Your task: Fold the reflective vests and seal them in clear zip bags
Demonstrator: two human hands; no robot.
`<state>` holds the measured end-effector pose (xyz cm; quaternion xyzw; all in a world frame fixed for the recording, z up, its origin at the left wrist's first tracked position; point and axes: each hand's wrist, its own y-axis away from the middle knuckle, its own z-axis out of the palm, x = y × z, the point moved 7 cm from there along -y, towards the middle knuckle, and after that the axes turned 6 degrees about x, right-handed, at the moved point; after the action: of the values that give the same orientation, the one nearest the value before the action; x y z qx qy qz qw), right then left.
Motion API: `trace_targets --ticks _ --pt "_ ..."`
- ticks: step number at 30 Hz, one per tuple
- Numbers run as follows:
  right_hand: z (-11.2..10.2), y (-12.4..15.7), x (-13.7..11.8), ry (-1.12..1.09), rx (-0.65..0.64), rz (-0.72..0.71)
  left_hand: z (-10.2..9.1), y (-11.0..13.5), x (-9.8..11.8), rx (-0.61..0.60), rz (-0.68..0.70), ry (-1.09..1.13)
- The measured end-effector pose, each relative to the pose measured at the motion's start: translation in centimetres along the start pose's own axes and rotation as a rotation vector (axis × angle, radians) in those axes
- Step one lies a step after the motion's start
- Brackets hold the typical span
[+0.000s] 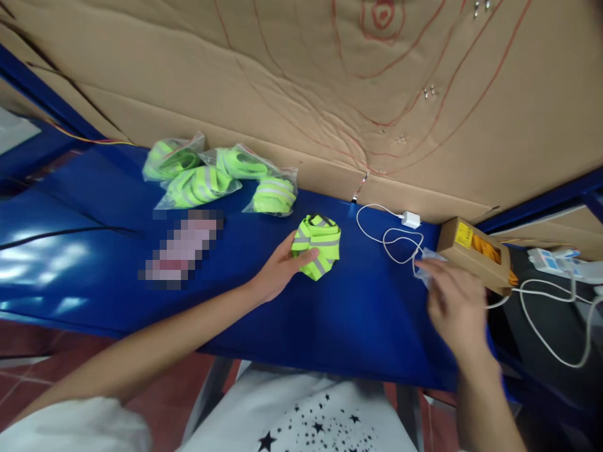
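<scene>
My left hand [281, 267] is closed around a folded neon yellow-green reflective safety vest [320, 242] with grey bands, its thumb lying across the front. The bundle is over the middle of the blue table. Farther right, my right hand [455, 304] has its fingers pinched at a crumpled clear plastic bag [426, 269], partly hidden behind the fingers. A white charging cable [393, 243] lies looped just beyond that hand. Several similar neon bundles in clear bags [202, 186] lie at the back left of the table, apart from both hands.
A brown cardboard box [475, 254] with orange contents stands on the right, near my right hand. A white charger plug [411, 219] lies at the back. Cardboard sheeting [282, 94] walls the table's rear. A blurred-out pinkish item [183, 248] and a black cable [66, 237] lie left.
</scene>
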<state>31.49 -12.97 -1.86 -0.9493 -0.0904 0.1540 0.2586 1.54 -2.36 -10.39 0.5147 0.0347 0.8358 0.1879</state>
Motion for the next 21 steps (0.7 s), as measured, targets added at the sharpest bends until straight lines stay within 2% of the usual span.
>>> trace_targets --ticks 2,4,5,7,9,11,13,14,16,17,19,21 --pt "-3.0 3.7 5.4 0.263 -0.024 0.029 -1.1 0.1 0.0 0.022 -0.028 -0.021" --pt "-4.2 7.7 10.4 0.515 -0.108 0.105 -1.3 0.3 -0.2 -0.001 -0.066 -0.044" --pt "-4.0 9.5 12.2 0.569 -0.177 0.112 -1.1 0.4 -0.3 -0.024 -0.068 -0.064" --pt "-3.3 12.1 14.2 0.479 -0.248 0.073 -0.6 0.6 -0.2 -0.067 -0.032 -0.127" --pt "-3.6 13.2 14.6 0.354 -0.243 0.037 -0.3 0.7 -0.2 -0.089 0.003 -0.182" --pt "-5.3 13.0 13.8 0.309 -0.188 0.048 -0.2 0.7 -0.4 -0.098 0.01 -0.198" --pt "-7.8 12.0 11.9 0.33 -0.105 0.131 0.0 0.8 -0.6 -0.12 0.005 -0.195" --pt "-8.8 11.4 10.6 0.335 -0.073 0.211 0.1 1.0 -0.7 -0.144 -0.001 -0.187" --pt "-10.3 9.7 7.2 0.34 0.093 0.376 0.7 1.5 -0.9 -0.229 -0.022 -0.169" --pt "-10.0 8.7 4.9 0.295 0.149 0.391 1.0 1.9 -1.0 -0.286 -0.035 -0.161" --pt "-7.5 6.0 0.2 0.156 0.21 0.332 1.9 3.0 -1.2 -0.43 -0.058 -0.174" --pt "-3.1 3.2 -3.8 -0.058 0.124 0.23 2.8 4.2 -1.3 -0.583 -0.049 -0.24"
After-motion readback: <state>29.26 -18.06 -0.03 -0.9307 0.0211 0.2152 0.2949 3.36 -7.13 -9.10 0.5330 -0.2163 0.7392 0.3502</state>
